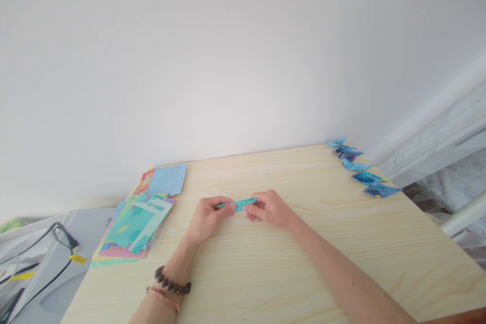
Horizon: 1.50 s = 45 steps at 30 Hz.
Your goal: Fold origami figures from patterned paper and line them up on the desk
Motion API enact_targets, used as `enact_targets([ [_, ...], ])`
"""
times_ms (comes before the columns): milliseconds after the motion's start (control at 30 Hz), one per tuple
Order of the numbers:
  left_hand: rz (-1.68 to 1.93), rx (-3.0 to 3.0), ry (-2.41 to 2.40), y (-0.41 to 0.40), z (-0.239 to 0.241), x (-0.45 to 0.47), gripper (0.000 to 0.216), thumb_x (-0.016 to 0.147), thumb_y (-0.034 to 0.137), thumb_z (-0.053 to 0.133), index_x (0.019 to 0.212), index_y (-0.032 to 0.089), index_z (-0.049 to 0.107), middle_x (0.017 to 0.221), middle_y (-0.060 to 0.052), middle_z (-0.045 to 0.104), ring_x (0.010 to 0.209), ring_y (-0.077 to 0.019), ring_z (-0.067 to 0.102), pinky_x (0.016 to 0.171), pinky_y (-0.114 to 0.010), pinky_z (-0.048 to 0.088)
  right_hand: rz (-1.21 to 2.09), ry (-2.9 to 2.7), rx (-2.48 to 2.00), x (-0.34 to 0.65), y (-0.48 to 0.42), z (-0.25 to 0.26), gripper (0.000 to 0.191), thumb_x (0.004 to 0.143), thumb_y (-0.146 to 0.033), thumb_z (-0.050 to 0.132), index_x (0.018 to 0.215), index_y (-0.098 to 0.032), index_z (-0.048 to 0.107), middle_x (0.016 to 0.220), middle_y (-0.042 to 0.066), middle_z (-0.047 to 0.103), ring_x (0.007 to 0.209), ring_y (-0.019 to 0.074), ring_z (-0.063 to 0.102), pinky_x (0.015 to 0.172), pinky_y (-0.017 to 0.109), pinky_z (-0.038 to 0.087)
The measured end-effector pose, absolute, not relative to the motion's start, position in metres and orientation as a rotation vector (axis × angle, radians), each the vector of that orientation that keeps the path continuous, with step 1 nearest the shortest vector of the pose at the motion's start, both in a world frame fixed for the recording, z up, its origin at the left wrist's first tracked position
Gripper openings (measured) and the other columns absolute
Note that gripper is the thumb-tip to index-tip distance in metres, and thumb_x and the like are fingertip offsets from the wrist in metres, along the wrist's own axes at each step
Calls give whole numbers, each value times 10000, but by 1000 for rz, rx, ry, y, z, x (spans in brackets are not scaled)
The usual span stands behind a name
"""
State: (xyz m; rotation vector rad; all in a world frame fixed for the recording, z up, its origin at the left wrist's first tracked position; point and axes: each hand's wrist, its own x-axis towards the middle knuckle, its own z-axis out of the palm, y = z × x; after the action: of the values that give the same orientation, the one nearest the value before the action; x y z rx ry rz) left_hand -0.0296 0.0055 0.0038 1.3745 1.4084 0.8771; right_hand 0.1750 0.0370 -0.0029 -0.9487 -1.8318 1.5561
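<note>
A narrow folded strip of teal patterned paper is held just above the light wooden table. My left hand pinches its left end and my right hand pinches its right end. Both hands have their fingers closed on the paper. My left wrist wears a dark bead bracelet and a thin pink band.
A stack of colourful patterned paper sheets lies at the table's left edge. Several folded blue paper figures line the far right edge. Left of the table, black cables lie on a grey surface. A white wall stands behind.
</note>
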Motion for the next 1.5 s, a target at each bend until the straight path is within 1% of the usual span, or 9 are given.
enact_targets([
  [100, 838, 1397, 1395, 5, 5, -32, 239, 722, 316, 659, 889, 155, 719, 637, -30, 681, 614, -151, 598, 563, -217, 432, 1583, -1819, -935, 175, 38, -2, 365, 815, -470, 507, 817, -134, 649, 778, 84, 694, 656, 154, 650, 493, 213, 489],
  [167, 810, 1391, 1351, 5, 8, -34, 271, 742, 345, 646, 916, 149, 713, 659, -47, 693, 633, -163, 619, 600, -235, 469, 1563, -1841, -937, 176, 38, 0, 407, 829, -485, 477, 823, -124, 665, 748, 84, 694, 585, 135, 630, 464, 205, 475],
  [367, 733, 1335, 1097, 6, 18, -39, 350, 847, 380, 519, 1093, 168, 648, 997, -97, 690, 860, -211, 645, 762, -330, 525, 1560, -1873, -979, 180, 41, 2, 508, 860, -523, 397, 819, -112, 692, 642, 76, 686, 454, 103, 578, 455, 200, 459],
  [567, 718, 1328, 1030, 6, 15, -45, 385, 864, 376, 498, 1172, 168, 599, 1054, -94, 674, 994, -241, 602, 818, -359, 517, 1643, -1836, -942, 183, 43, -1, 506, 850, -529, 423, 838, -92, 679, 638, 95, 686, 464, 119, 594, 455, 211, 471],
  [767, 740, 1323, 1051, 5, 13, -46, 497, 864, 402, 492, 1305, 177, 459, 1105, -68, 653, 932, -207, 618, 883, -386, 480, 1719, -1780, -897, 184, 45, -4, 516, 840, -534, 449, 854, -74, 682, 651, 110, 686, 481, 133, 608, 467, 235, 491],
  [867, 717, 1344, 1051, 4, 14, -47, 525, 871, 405, 477, 1344, 193, 399, 1115, -56, 646, 942, -201, 617, 902, -378, 460, 1757, -1741, -850, 184, 45, -3, 523, 835, -539, 453, 860, -69, 681, 770, 138, 700, 561, 156, 644, 476, 240, 504],
  [1067, 721, 1506, 1148, 5, 11, -49, 407, 893, 390, 439, 1241, 199, 529, 1037, -46, 664, 942, -188, 607, 939, -344, 401, 1777, -1717, -845, 182, 45, -4, 518, 846, -540, 433, 908, -83, 669, 909, 155, 695, 633, 167, 663, 506, 245, 513],
  [1333, 792, 1435, 1175, 4, 5, -41, 367, 821, 359, 571, 1128, 157, 567, 933, -64, 679, 746, -144, 624, 740, -266, 466, 1710, -1724, -892, 179, 43, -7, 494, 845, -532, 442, 872, -98, 676, 834, 129, 702, 619, 153, 655, 532, 255, 523],
  [1500, 827, 1422, 1191, 4, 5, -37, 313, 810, 355, 583, 1032, 136, 613, 919, -75, 684, 705, -139, 624, 690, -261, 492, 1665, -1769, -896, 178, 41, -6, 439, 822, -500, 502, 892, -104, 678, 821, 112, 702, 611, 145, 649, 537, 254, 528],
])
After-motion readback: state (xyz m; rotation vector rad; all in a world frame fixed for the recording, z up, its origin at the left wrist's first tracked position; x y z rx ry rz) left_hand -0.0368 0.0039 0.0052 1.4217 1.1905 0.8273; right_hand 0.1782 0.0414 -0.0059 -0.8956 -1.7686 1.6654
